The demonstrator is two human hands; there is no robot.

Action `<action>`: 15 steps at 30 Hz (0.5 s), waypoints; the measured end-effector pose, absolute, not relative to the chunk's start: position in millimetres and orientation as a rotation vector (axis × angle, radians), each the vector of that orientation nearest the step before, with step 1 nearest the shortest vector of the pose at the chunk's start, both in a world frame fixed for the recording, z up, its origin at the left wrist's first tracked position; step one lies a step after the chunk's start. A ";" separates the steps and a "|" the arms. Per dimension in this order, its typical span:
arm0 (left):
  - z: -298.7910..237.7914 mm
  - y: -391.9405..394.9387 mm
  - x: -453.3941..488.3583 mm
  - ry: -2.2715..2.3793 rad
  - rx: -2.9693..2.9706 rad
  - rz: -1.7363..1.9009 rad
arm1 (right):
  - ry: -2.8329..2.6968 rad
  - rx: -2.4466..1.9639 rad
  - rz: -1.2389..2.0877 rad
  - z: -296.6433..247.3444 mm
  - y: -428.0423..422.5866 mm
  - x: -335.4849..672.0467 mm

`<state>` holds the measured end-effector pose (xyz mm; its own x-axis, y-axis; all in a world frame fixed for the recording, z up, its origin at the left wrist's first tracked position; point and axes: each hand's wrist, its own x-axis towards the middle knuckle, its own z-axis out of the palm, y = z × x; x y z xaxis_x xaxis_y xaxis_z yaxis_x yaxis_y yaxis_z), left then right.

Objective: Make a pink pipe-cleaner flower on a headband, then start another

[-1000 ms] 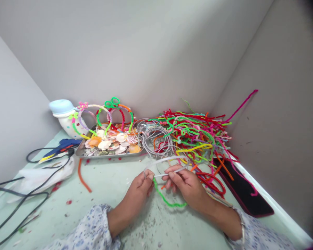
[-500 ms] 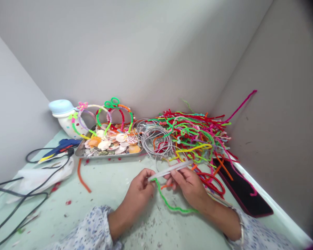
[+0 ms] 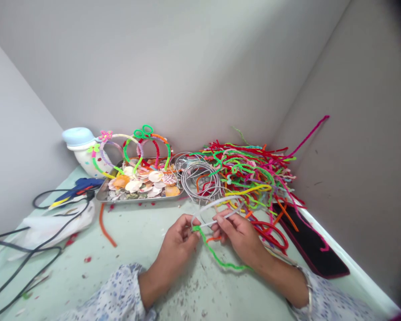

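Both hands hold a thin white plastic headband (image 3: 217,203) low over the table. My left hand (image 3: 178,243) pinches one end of it, where a bright green pipe cleaner (image 3: 217,258) is wound on. The rest of that pipe cleaner trails down and right, passing by my right wrist. With thumb and fingers closed, my right hand (image 3: 239,234) grips the band's near side, and the curve rises beyond the fingertips. A short orange piece (image 3: 214,239) shows just beneath the right fingers.
A metal tray (image 3: 140,201) of seashells holds several headbands wrapped in coloured pipe cleaners. Beside it lie coiled wire (image 3: 200,180) and a pipe-cleaner heap (image 3: 250,169). A white bottle (image 3: 87,154), black cable (image 3: 30,253) and glue gun (image 3: 82,187) sit left; a black pad (image 3: 316,249) lies right.
The headband has turned between the hands: seen nearly edge-on before, its open curve now shows. Both hands stay in almost the same place.
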<state>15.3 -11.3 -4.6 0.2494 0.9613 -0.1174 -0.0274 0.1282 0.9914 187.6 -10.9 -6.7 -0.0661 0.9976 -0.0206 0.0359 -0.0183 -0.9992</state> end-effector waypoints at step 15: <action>-7.2 -10.1 13.5 1.081 1.217 0.970 | -1.299 -1.185 1.281 -8.5 -10.8 187.9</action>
